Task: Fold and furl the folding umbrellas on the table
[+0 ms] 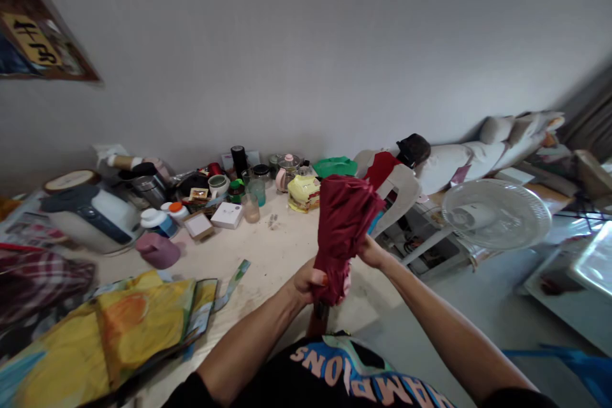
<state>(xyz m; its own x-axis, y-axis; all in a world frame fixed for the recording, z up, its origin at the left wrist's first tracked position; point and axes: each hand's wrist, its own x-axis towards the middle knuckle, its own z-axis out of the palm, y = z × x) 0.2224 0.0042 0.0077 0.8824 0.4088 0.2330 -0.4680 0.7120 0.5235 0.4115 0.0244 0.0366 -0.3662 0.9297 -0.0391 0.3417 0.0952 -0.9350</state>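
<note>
A dark red folded umbrella point(342, 220) is held upright in front of my body, its loose fabric bunched and its brown handle point(318, 322) pointing down towards my shirt. My left hand point(310, 280) is wrapped around the lower gathered part of the fabric. Against the umbrella's right side, my right hand point(373, 252) is closed on the cloth, and its fingertips are partly hidden behind the folds. Left of my left forearm, a yellow printed fabric piece point(138, 312) lies on the pale table point(282, 245) beside a narrow strap point(233, 285).
A kettle point(95, 213), a purple cup point(157, 250), a white box point(227, 215) and a yellow packet point(303, 193) stand on the table. Beyond its right edge are a person in red point(381, 167) on a white chair point(399, 194), a fan point(497, 213) and a sofa point(449, 166).
</note>
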